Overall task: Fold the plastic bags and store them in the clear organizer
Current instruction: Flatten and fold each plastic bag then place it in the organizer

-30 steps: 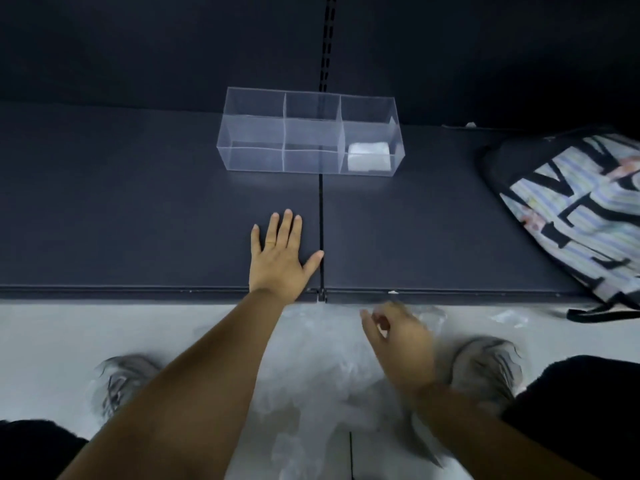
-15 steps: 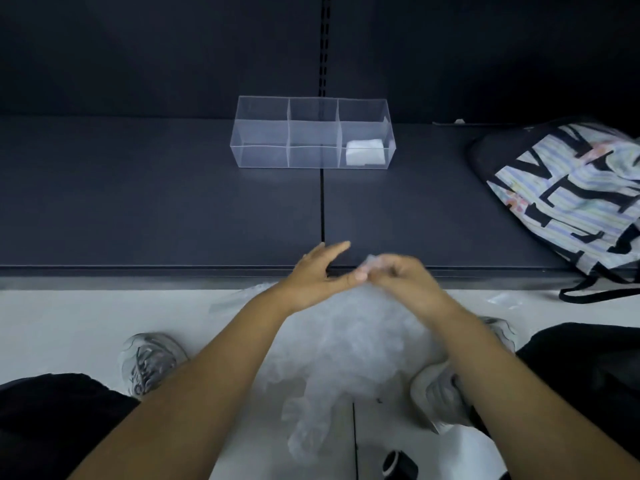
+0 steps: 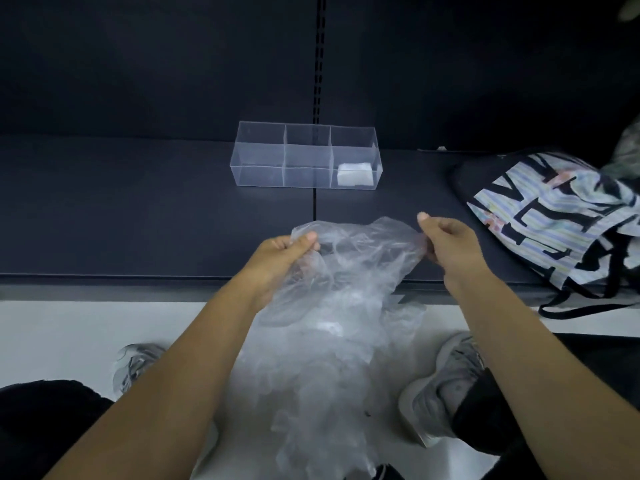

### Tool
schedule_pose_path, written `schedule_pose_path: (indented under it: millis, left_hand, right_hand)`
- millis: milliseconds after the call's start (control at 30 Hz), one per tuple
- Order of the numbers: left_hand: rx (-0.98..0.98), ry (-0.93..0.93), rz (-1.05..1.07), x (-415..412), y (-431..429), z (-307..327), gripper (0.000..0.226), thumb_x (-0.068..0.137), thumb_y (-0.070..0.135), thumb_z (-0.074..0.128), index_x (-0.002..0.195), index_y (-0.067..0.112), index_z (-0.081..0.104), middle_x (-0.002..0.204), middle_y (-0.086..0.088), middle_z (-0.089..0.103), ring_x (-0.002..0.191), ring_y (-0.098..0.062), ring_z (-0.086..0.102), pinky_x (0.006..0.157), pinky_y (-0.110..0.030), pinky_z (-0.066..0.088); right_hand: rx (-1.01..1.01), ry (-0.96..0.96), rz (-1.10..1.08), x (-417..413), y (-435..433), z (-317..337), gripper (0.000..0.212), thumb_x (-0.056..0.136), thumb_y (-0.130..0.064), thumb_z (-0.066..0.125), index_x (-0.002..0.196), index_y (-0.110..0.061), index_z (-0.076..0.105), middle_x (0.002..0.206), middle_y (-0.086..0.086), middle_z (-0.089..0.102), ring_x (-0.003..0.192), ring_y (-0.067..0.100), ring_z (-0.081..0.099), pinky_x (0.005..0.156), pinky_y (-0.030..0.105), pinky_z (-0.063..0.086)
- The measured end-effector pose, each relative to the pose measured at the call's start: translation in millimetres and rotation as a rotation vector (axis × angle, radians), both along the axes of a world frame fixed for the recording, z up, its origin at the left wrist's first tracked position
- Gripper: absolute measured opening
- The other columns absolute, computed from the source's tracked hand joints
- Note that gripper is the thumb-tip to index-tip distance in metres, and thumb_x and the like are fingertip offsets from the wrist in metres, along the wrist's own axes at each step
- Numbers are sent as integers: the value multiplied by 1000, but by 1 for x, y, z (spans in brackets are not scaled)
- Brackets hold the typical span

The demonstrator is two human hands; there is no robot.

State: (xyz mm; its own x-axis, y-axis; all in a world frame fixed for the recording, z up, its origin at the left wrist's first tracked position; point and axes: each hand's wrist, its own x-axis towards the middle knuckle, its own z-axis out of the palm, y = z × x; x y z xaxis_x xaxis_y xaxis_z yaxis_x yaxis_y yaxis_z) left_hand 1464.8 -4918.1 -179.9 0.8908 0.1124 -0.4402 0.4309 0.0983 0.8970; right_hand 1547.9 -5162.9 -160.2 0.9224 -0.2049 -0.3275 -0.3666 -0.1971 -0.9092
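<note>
Plastic bag of thin, clear, crumpled film (image 3: 360, 251) hangs over the front edge of the shelf. Its top edge is stretched between our two hands, and the rest trails down into a loose heap of the same clear film (image 3: 322, 375) on the floor between our feet. We cannot tell where the bag ends and the heap begins. Our left hand (image 3: 280, 256) pinches the left corner between thumb and curled fingers. Our right hand (image 3: 446, 244) pinches the right corner the same way, well apart from the left.

We judge the step to be spreading the bag before the first fold. To do it well we should lift until it comes free of the heap, keep the top edge taut, lay it flat on the shelf and press the air out, since such film is likely to spring back and slide.

Our working surface is the dark matte shelf board (image 3: 138, 209), with a dark back panel (image 3: 156, 64) behind and a white floor (image 3: 69, 327) below. A striped fabric drawstring bag with black lettering (image 3: 561, 216) lies on the shelf at the right. The clear rectangular divided organizer (image 3: 259, 161) stands near the back, with a small white folded square (image 3: 355, 173) in its right-hand compartment.
</note>
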Motion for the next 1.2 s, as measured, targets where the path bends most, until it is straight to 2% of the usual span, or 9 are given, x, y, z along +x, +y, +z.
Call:
schedule_pose_path:
  millis: [133,233,333,433,600,767,967,1067,1200]
  left_hand:
    - [-102,18,124,1,-5,1,22,88,39,65,82,19,73,72,5,72,64,-6,69,51,-14,49]
    - [-196,91,163,2,-9,2,25,88,40,64,89,16,72,73,2,74,63,-9,70,50,-17,51]
    - [-357,236,191,-1,-8,4,41,86,49,63,100,12,73,91,-6,75,79,-18,73,56,-24,55]
    - [-489,307,166,-1,-2,-2,48,85,53,61,101,10,74,98,-8,74,88,-21,72,70,-28,58]
    - [-260,325,152,-1,-2,-15,40,89,57,51,88,17,59,84,-3,63,78,-19,61,99,-40,45]
    - [-495,352,308,-4,18,-15,31,86,43,64,93,14,75,91,-5,75,76,-18,73,61,-31,57]
    - [-462,334,405,-10,49,-20,18,82,29,72,90,16,62,67,3,65,55,-7,58,66,-27,50]
    - [-454,355,378,-11,63,-21,12,84,27,69,87,19,62,45,8,46,34,-4,38,65,-24,48]
    - [-214,413,527,-13,78,-24,25,90,29,65,72,16,55,47,2,41,40,-12,40,65,-28,46]
  right_hand:
    - [-191,-354,109,-30,17,8,53,74,-54,70,116,-27,52,123,4,48,102,8,49,85,17,39]
    - [-268,-265,495,-58,42,-1,98,53,-64,74,137,-44,30,146,-11,20,133,10,29,108,34,28]
    - [-198,-107,558,-76,52,-22,116,60,-35,87,145,-48,9,154,-16,-7,133,6,21,108,37,32]
    - [39,-104,448,-85,53,-39,92,70,-7,83,142,-34,31,146,-5,27,113,11,54,92,27,50]
    - [56,-131,294,-70,51,-36,17,80,-4,73,82,-21,70,74,-3,71,68,4,65,66,14,49]
    - [181,-135,187,-42,22,-25,21,87,-16,68,67,-19,69,67,-7,66,63,5,55,68,18,48]
    - [473,-46,-2,-25,-5,-15,20,93,-20,60,75,-17,66,81,-3,72,82,11,66,90,27,50]
    - [426,-67,-81,-19,-1,-8,29,95,-21,59,66,-18,60,64,-5,66,64,10,64,70,24,56]
    - [238,-180,-152,-6,8,1,35,97,-19,54,63,-14,50,41,-8,41,39,8,38,45,21,45]
